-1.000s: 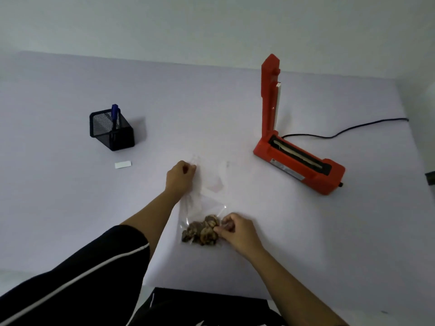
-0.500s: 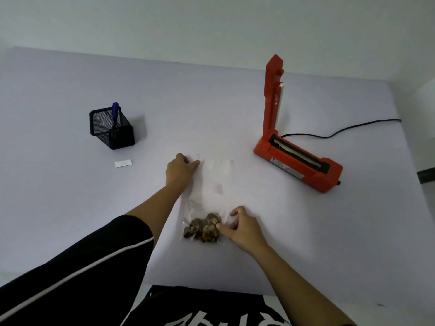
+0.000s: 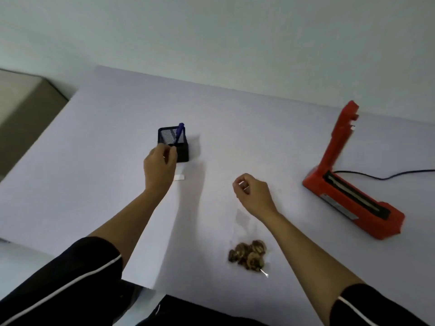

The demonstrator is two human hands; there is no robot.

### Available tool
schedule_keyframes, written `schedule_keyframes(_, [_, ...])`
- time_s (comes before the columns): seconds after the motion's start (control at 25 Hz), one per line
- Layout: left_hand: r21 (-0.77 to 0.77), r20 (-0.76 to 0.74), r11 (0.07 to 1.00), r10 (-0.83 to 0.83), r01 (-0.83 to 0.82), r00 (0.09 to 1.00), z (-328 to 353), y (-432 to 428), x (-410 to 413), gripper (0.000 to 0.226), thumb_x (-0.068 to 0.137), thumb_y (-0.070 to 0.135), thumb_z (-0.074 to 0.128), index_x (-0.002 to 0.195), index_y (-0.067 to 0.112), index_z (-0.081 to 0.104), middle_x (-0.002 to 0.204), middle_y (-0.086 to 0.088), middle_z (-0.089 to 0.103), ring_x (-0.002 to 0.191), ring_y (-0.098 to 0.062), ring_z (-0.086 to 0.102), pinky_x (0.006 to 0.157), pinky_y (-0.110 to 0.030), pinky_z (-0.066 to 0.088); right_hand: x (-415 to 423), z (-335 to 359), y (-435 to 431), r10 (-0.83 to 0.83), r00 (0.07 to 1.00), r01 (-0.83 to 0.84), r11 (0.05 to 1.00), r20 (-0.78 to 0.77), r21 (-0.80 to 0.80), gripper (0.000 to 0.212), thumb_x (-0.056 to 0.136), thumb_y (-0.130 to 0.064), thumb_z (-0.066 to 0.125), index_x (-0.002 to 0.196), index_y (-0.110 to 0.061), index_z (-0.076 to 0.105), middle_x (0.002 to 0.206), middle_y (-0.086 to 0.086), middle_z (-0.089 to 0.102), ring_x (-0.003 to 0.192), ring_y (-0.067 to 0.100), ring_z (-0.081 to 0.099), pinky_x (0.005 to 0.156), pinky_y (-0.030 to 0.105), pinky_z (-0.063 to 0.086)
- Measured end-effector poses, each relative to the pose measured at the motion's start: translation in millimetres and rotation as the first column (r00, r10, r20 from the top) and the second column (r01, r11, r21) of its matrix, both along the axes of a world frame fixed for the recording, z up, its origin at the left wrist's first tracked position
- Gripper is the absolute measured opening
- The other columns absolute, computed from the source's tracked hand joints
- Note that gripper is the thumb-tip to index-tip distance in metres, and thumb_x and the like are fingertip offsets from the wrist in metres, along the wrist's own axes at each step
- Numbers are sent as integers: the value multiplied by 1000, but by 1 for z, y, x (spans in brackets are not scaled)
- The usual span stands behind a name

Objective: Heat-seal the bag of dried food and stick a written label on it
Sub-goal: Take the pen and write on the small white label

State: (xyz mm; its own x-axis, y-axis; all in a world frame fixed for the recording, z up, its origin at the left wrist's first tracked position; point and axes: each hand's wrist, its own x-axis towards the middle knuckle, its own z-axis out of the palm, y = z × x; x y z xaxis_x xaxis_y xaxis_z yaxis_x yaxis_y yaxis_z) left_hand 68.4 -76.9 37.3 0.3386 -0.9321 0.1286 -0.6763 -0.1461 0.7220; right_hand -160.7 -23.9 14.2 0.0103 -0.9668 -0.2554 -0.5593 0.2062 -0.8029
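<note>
Left hand (image 3: 160, 167) reaches to the front of the black mesh pen holder (image 3: 182, 152), fingers curled; whether they grip anything cannot be told. Right hand (image 3: 253, 194) is raised, fingers curled, thumb meeting forefinger, nothing seen held. The clear bag of dried food (image 3: 247, 255) lies flat near the table's (image 3: 94, 161) front edge, well apart from the orange heat sealer (image 3: 348, 198), whose lid stands upright. A small white label (image 3: 180, 177) lies beside the left hand.

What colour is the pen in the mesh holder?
Blue slim pen, best in the head view.

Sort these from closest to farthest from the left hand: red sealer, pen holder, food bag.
1. pen holder, right at the left hand fingertips.
2. food bag, lower right, near the table's front edge.
3. red sealer, far right.
</note>
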Motion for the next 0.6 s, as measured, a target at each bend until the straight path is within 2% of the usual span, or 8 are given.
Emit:
schedule_keyframes(0.12, [60, -33, 994, 88, -86, 996, -1, -35, 51, 29, 96, 24, 42, 103, 1, 59, 98, -14, 65, 87, -29, 57, 73, -30, 39, 51, 3, -46, -36, 999, 39, 995, 27, -96, 18, 91, -25, 55, 104, -15, 63, 81, -3, 63, 69, 11, 60, 65, 16, 44])
schedule_keyframes(0.2, [198, -19, 980, 21, -17, 1000, -7, -60, 71, 35, 97, 28, 36, 93, -1, 55, 83, -15, 63, 84, -36, 54, 72, -35, 39, 82, 5, -81, -50, 998, 53, 990, 24, -133, 23, 92, -25, 55, 110, -14, 64, 93, 2, 67, 80, 12, 62, 76, 20, 47])
schedule_keyframes(0.28, [314, -10, 946, -85, 83, 996, -12, -75, 75, 37, 98, 29, 33, 76, 2, 44, 65, -9, 47, 70, -30, 45, 58, -35, 28, 106, 6, -113, -35, 999, 35, 988, 0, -148, 27, 92, -25, 55, 115, -13, 63, 108, 6, 67, 96, 16, 63, 88, 27, 49])
schedule_keyframes(0.4, [387, -41, 900, -200, 200, 979, -22, -90, 78, 38, 99, 29, 33, 75, 2, 46, 69, -12, 51, 70, -28, 44, 60, -34, 27, 136, 2, -155, 0, 996, -13, 990, -93, -139, 35, 92, -30, 55, 124, -14, 58, 122, 10, 60, 109, 21, 59, 93, 30, 43])
schedule_keyframes(0.52, [414, -49, 872, -266, 262, 963, -29, -96, 78, 37, 99, 22, 33, 74, 2, 52, 76, -19, 60, 71, -30, 47, 65, -33, 33, 150, -3, -180, 21, 985, -39, 994, -169, -104, 37, 90, -32, 57, 123, -15, 59, 122, 11, 59, 112, 24, 56, 94, 31, 40])
schedule_keyframes(0.6, [418, -78, 869, -258, 266, 963, -28, -97, 76, 35, 98, 20, 34, 71, 5, 51, 78, -22, 63, 72, -33, 51, 65, -35, 38, 153, -3, -185, 34, 985, -52, 993, -171, -102, 28, 89, -30, 60, 112, -15, 66, 115, 10, 63, 108, 23, 56, 91, 31, 41])
